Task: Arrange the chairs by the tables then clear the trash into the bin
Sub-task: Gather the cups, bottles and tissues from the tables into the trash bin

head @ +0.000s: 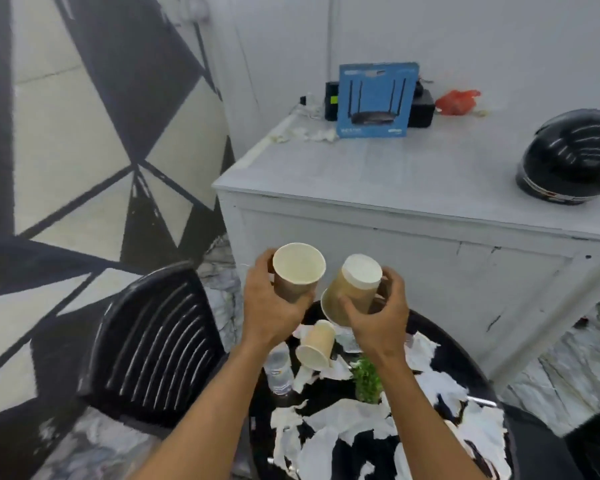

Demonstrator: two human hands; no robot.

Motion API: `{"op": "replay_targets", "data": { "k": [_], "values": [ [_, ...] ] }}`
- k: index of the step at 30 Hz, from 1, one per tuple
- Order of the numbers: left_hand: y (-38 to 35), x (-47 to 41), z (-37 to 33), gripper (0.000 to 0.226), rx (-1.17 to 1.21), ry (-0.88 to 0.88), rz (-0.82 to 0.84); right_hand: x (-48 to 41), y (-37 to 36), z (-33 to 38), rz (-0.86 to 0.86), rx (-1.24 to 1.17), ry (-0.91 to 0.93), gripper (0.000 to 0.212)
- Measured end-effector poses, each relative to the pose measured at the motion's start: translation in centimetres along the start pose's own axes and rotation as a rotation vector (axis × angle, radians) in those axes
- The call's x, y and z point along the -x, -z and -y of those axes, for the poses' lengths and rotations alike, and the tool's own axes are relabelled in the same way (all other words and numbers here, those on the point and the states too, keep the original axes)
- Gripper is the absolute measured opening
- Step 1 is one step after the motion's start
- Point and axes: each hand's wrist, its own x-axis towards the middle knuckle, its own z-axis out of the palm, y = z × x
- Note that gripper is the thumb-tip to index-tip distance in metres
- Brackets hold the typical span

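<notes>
My left hand [269, 303] grips a brown paper cup [298, 270] held upright, its mouth toward me. My right hand [378, 318] grips a second paper cup [355, 284] turned bottom-up above the far edge of the round black table [465, 362]. A third paper cup [317, 344] lies on its side on the table among torn white paper scraps [347, 419]. A small clear plastic bottle [279, 370] stands beside it, and a small green plant [368, 379] to its right. A black slatted chair [153, 341] stands left of the table.
A grey-white cabinet [413, 233] stands just behind the table, carrying a blue router box [376, 98], black devices, a red bag [458, 102] and a black helmet [572, 161]. A black-and-white patterned wall [66, 150] is on the left. Another dark chair edge [596, 441] shows at lower right.
</notes>
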Motion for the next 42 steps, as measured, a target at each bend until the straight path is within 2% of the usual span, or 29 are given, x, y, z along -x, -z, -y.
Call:
{"op": "replay_targets", "data": {
  "k": [9, 13, 18, 22, 28, 31, 34, 39, 42],
  "values": [
    [25.1, 10.5, 6.3, 0.079, -0.05, 0.2, -0.39, 15.7, -19.9, 9.2, 0.442, -0.064, 0.107, 0.072],
    [34.5, 16.4, 9.7, 0.077, -0.101, 0.334, -0.558, 24.2, -28.0, 11.3, 0.664, -0.111, 0.062, 0.071],
    [44.0, 22.8, 13.6, 0.078, -0.196, 0.491, -0.755, 33.1, -37.0, 12.3, 0.969, -0.105, 0.038, 0.081],
    [49.5, 26.6, 17.0, 0.078, -0.26, 0.627, -0.882, 39.2, -43.7, 11.9, 1.143, -0.04, 0.007, 0.086],
    [55.6, 30.1, 24.6, 0.085, -0.333, 0.881, -0.993, 45.9, -53.9, 10.1, 1.34, 0.045, -0.055, 0.08],
    [58.4, 30.2, 29.0, 0.085, -0.343, 1.017, -1.024, 48.2, -59.8, 8.6, 1.432, 0.089, -0.093, 0.076],
    [61.3, 29.6, 33.2, 0.084, -0.336, 1.144, -1.033, 49.7, -65.5, 7.1, 1.488, 0.166, -0.146, 0.085],
    [65.3, 29.3, 38.7, 0.085, -0.291, 1.332, -1.03, 51.1, -73.1, 5.4, 1.557, 0.316, -0.112, 0.083],
    [67.2, 30.1, 41.5, 0.085, -0.27, 1.451, -1.05, 52.3, -77.1, 4.8, 1.627, 0.402, -0.104, 0.096]
  ]
}}
